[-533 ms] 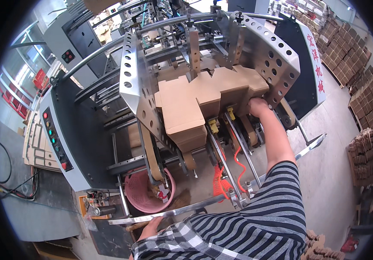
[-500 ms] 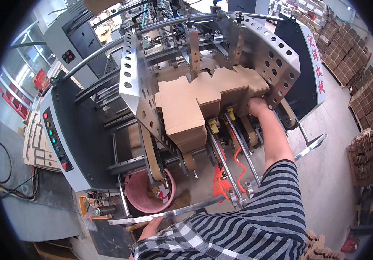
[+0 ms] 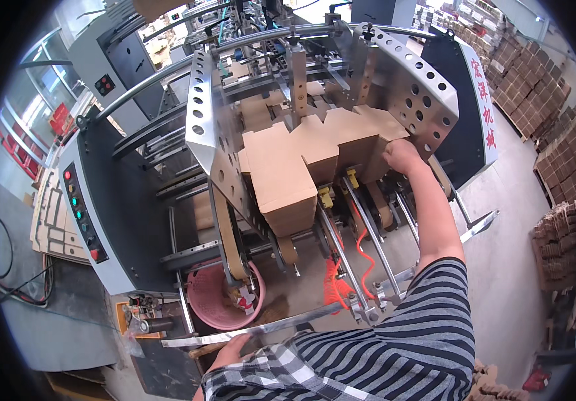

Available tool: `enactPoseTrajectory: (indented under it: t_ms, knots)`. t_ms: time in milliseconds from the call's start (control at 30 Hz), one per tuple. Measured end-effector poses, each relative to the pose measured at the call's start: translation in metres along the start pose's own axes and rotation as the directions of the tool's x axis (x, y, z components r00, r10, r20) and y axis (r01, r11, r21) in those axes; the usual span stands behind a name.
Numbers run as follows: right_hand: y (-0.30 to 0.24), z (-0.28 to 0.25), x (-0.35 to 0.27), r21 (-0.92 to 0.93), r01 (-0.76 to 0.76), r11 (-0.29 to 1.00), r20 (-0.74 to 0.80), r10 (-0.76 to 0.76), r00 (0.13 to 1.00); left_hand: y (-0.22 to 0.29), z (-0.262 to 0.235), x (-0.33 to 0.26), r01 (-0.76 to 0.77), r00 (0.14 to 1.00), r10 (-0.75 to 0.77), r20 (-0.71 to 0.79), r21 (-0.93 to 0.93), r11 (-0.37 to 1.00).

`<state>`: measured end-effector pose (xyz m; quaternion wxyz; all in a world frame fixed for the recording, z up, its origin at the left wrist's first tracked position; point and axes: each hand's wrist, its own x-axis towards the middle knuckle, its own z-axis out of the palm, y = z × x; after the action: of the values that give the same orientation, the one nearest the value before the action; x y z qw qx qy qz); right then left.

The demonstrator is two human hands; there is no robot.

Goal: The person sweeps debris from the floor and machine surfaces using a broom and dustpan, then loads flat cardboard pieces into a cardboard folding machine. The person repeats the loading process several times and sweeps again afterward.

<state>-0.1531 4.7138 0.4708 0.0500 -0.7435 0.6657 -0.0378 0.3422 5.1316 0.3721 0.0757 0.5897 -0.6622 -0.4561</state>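
Observation:
A dense stack of folded brown cardboard box blanks [image 3: 280,166] stands on edge in the delivery end of a machine, between two perforated metal side plates. My right hand [image 3: 403,156] is curled against the near right end of the stack; its fingertips are hidden, so what it grips, if anything, does not show. Down by my body, my left hand [image 3: 231,353] lies beside the front metal bar [image 3: 234,336], its visible fingers stretched out. Two yellow-tipped rods [image 3: 348,240] run out from under the stack toward me.
A pink basket [image 3: 197,304] with scraps sits under the machine's left side. Orange coiled hoses [image 3: 334,287] hang below the rods. The left panel carries buttons [image 3: 79,215]. Pallets of stacked cardboard [image 3: 562,247] line the right side.
My right hand has shifted slightly up along the stack's right end, showing more of its curled back. More flat cardboard shows behind the stack on the left. My left hand stays by the bar.

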Motion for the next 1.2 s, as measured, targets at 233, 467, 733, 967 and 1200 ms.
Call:
enactPoseTrajectory:
  t_ms: [233,467,733,967,1200]
  knots:
    - [0.000,0.007,0.004,0.073,0.009,0.997,-0.016,-0.007,1.000,-0.009,0.004,0.002,-0.057,0.998,0.058,-0.006,0.039,0.998]
    - [-0.030,-0.026,-0.009,0.072,-0.091,0.993,0.026,0.089,0.996,-0.009,0.002,-0.002,-0.024,1.000,0.025,-0.016,0.061,0.998]
    - [-0.054,-0.022,-0.016,0.089,0.015,0.996,-0.044,-0.011,0.999,-0.003,0.000,0.003,0.007,1.000,-0.007,0.030,-0.001,1.000]
    - [-0.091,0.003,0.019,0.073,0.106,0.992,-0.078,-0.100,0.992,0.000,0.001,0.002,-0.046,0.999,0.047,-0.001,0.125,0.991]
    - [-0.117,-0.024,-0.025,0.280,0.078,0.957,0.225,-0.144,0.964,-0.009,0.009,-0.012,0.015,0.998,-0.010,-0.059,0.077,0.997]
